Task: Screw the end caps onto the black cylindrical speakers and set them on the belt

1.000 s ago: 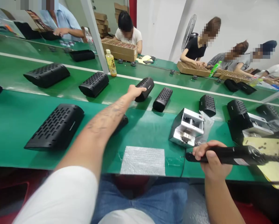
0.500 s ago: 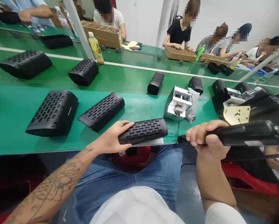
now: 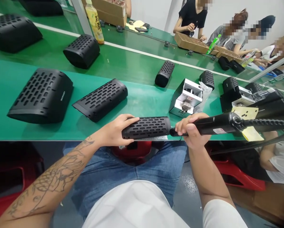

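My left hand (image 3: pixel 114 131) grips one end of a black perforated speaker shell (image 3: pixel 148 126) that lies across the near edge of the green bench (image 3: pixel 142 103). My right hand (image 3: pixel 191 129) is wrapped around a black electric screwdriver (image 3: pixel 215 124), held level, with its tip at the shell's right end. The driver's cable runs off to the right. Two more black shells, a wide one (image 3: pixel 41 95) and a narrower one (image 3: pixel 100 99), rest on the bench to the left of my hands.
A metal screw feeder (image 3: pixel 186 98) stands just beyond my right hand. More black shells lie on the conveyor belt (image 3: pixel 123 63) behind, beside a yellow drink bottle (image 3: pixel 94 20). Several people work at cardboard trays (image 3: pixel 189 42) on the far side. A red stool is under my knees.
My left hand took a shell off the belt and pulled it to the near edge. My right hand has swung the screwdriver left until its tip meets the shell's end.
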`<state>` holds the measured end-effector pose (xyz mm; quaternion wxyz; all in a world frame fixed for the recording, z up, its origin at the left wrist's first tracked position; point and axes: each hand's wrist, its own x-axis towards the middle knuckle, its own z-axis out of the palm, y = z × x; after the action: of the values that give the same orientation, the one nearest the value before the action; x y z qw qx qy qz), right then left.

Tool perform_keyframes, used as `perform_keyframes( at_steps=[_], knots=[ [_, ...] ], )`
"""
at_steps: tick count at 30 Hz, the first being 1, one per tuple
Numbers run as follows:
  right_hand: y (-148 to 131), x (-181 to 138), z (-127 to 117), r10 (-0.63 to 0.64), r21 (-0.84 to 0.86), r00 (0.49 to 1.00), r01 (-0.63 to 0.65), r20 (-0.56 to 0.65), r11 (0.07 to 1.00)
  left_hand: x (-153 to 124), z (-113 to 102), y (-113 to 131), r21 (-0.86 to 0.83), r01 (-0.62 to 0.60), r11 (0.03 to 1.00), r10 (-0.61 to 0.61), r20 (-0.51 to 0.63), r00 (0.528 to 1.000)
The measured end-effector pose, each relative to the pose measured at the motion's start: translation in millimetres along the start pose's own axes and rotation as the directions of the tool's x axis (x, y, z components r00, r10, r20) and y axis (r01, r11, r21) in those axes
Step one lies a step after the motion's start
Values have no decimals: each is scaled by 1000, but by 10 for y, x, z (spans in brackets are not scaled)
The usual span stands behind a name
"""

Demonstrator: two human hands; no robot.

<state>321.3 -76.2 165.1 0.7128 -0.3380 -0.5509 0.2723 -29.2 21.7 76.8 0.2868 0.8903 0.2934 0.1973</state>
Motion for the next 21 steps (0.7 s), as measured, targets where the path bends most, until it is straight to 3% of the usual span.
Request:
perform_keyframes(
  at_steps=[12,21],
  knots=[
    [-31,99,29,109,66,960,-130,257,989,-19,25,32,30,-64,997,65,-31,997],
    [-31,77,49,116,98,928,-161,355,982,-32,33,61,41,-68,997,70,-41,997]
  ],
)
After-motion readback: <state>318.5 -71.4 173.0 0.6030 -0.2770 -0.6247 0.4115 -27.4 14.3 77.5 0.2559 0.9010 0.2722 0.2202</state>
